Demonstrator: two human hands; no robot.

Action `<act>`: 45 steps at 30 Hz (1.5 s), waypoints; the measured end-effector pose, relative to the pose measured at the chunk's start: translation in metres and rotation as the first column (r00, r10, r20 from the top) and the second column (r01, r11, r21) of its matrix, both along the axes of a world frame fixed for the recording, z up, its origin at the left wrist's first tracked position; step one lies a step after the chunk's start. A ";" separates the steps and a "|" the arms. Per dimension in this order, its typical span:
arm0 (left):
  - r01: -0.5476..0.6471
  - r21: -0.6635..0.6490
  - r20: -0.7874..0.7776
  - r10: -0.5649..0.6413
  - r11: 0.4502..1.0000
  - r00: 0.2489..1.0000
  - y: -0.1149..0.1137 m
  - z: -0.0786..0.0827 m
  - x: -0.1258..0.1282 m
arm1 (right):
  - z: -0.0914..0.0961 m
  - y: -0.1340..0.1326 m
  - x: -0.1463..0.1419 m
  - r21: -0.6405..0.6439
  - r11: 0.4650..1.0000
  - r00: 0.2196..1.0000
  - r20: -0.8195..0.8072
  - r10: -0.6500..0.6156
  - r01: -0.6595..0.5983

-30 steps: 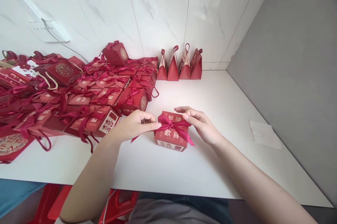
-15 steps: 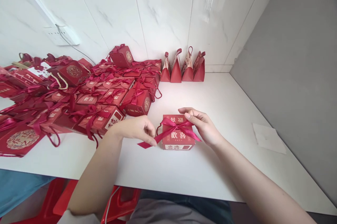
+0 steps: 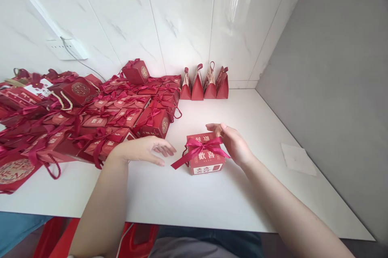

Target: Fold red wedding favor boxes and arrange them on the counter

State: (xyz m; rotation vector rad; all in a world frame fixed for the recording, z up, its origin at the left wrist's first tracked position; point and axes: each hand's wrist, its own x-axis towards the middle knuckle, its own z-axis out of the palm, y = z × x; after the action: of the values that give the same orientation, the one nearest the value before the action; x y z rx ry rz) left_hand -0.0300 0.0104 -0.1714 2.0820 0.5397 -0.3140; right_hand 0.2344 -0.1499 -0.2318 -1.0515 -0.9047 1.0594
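Observation:
A small red gift box with pale printed characters sits on the white table in front of me. Across its top lies a dark pink ribbon tied in a bow, one tail sticking out to the left. My left hand hovers left of the box, fingers apart, clear of the ribbon tail. My right hand is at the box's right side, its fingers curved and loosely spread around the back right corner. Whether its fingertips touch the box I cannot tell.
Rows of similar ribboned red boxes fill the left of the table. Several triangular red boxes with loop handles stand by the tiled wall. A white paper sheet lies at right, beside a grey partition. Red stools show below.
My left hand has let go of the ribbon tail and drawn back left. My right fingers have come off the bow. The box has turned slightly, and the view has shifted a little.

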 end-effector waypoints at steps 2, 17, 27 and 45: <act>-0.195 0.097 0.135 0.181 0.976 0.974 -0.007 -0.002 0.008 | 0.007 -0.004 0.008 0.022 0.999 0.990 0.135 0.046 -0.050; -0.460 0.171 0.626 0.264 0.872 0.734 -0.087 -0.030 0.086 | 0.018 -0.009 0.003 -0.034 0.979 0.949 0.241 0.203 -0.201; -0.462 0.041 0.564 0.361 0.886 0.742 -0.085 -0.042 0.092 | 0.007 -0.002 0.002 -0.054 0.987 0.981 0.113 0.159 -0.153; -0.351 -0.154 0.582 0.372 0.923 0.723 -0.050 -0.032 0.069 | 0.018 -0.011 0.026 -0.064 0.956 0.906 0.306 0.291 -0.286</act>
State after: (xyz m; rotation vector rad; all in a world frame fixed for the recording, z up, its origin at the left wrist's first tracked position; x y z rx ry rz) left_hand 0.0388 -0.0396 -0.2037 1.8463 0.5219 0.5637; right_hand 0.2609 -0.1608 -0.2138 -1.1430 -1.3430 1.1632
